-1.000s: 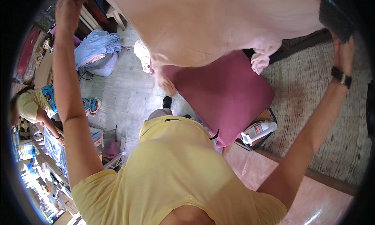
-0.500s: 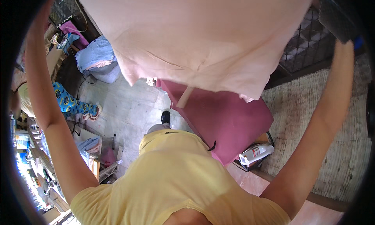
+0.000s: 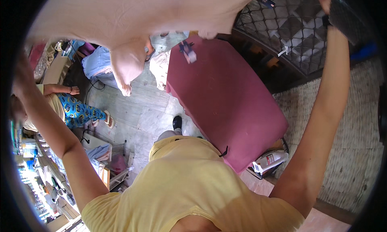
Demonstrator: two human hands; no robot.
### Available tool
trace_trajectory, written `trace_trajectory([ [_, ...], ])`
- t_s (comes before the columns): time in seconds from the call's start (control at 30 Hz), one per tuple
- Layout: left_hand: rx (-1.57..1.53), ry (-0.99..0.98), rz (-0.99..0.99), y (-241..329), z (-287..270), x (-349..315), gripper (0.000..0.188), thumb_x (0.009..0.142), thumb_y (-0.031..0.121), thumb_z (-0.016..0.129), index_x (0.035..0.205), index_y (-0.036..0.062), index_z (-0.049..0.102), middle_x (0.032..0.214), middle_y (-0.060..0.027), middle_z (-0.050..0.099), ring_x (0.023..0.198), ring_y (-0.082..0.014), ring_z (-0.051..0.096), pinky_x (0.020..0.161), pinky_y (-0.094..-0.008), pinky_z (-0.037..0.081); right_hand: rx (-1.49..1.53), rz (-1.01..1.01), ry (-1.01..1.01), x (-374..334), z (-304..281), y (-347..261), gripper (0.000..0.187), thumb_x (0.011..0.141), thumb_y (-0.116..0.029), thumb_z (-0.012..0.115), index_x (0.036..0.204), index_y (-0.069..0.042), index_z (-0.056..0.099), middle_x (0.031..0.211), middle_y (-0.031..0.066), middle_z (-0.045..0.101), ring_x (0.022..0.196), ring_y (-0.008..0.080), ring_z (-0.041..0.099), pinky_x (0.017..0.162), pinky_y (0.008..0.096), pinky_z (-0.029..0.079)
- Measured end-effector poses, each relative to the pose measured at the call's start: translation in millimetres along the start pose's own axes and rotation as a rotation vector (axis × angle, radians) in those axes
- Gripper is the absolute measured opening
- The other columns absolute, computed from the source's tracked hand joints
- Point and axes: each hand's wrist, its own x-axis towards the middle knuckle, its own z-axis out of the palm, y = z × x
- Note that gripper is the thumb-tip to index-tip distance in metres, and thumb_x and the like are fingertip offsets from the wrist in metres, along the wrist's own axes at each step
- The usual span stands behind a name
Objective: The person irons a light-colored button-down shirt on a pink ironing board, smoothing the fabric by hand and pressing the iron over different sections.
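A large pale pink cloth (image 3: 133, 14) fills the upper part of the view, spread in the air with one corner hanging down on the left. My right hand (image 3: 323, 0) is raised at the top right, beside a dark flat panel; its fingers run out of view. My left hand (image 3: 23, 76) is raised at the far left, blurred in the dark rim, and its fingers cannot be made out. Whether either hand grips the cloth is hidden. Below the cloth stands a table with a maroon cover (image 3: 225, 99). A small dark and pale object (image 3: 188, 52) lies on its far end.
A white bottle (image 3: 270, 160) lies by the table's near right corner. A metal lattice (image 3: 294, 34) stands behind right. Another person in blue patterned trousers (image 3: 78, 109) is at the left, near a pile of blue clothes (image 3: 98, 62). A pale garment (image 3: 160, 68) hangs beside the table.
The pink cloth has swung up and left, uncovering most of the maroon table cover. My left arm has come lower and outward; my right forearm has shifted slightly left and up.
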Motion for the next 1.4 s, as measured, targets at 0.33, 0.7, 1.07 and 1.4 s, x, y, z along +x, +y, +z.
trace_trajectory([
  [0.33,-1.055,-1.062,-0.062,185.2,208.0,-124.0,0.019,0.091,0.014,0.065,0.090,-0.0047,0.066,0.089,-0.0170,0.064,0.078,-0.0319,0.064,0.067,-0.0400,0.050,-0.265,0.721,0.327,-269.6,-200.1,110.5,0.026,0.092,-0.005,0.058,0.116,-0.003,0.068,0.114,0.0091,0.067,0.100,0.0140,0.063,0.089,0.0254,0.049],
  [0.7,-1.295,-1.748,-0.139,261.7,424.3,-333.2,0.025,0.091,0.013,0.065,0.113,-0.0004,0.065,0.109,-0.0151,0.063,0.098,-0.0251,0.061,0.083,-0.0338,0.049,-1.123,1.172,0.298,-503.9,-266.1,293.1,0.035,0.090,-0.013,0.056,0.123,-0.013,0.068,0.120,0.0190,0.066,0.100,0.0273,0.069,0.088,0.0312,0.053],
  [1.07,-0.552,-0.790,-0.668,12.2,465.7,-349.9,0.038,0.082,-0.012,0.056,0.115,0.0046,0.061,0.106,-0.0059,0.066,0.088,-0.0183,0.065,0.073,-0.0297,0.053,-1.092,0.772,0.004,-661.8,38.0,210.9,0.067,0.089,-0.039,0.060,0.135,0.008,0.043,0.139,0.0330,0.042,0.134,0.0483,0.034,0.115,0.0562,0.019],
  [1.4,0.055,-0.713,-0.654,-98.3,445.6,-416.7,0.048,0.070,0.027,0.086,0.102,0.0016,0.062,0.106,-0.0178,0.054,0.090,-0.0312,0.057,0.077,-0.0398,0.049,-0.686,1.503,0.378,-832.9,147.3,72.5,0.062,0.089,-0.055,0.058,0.090,0.006,0.068,0.099,0.0280,0.067,0.088,0.0451,0.066,0.077,0.0514,0.052],
])
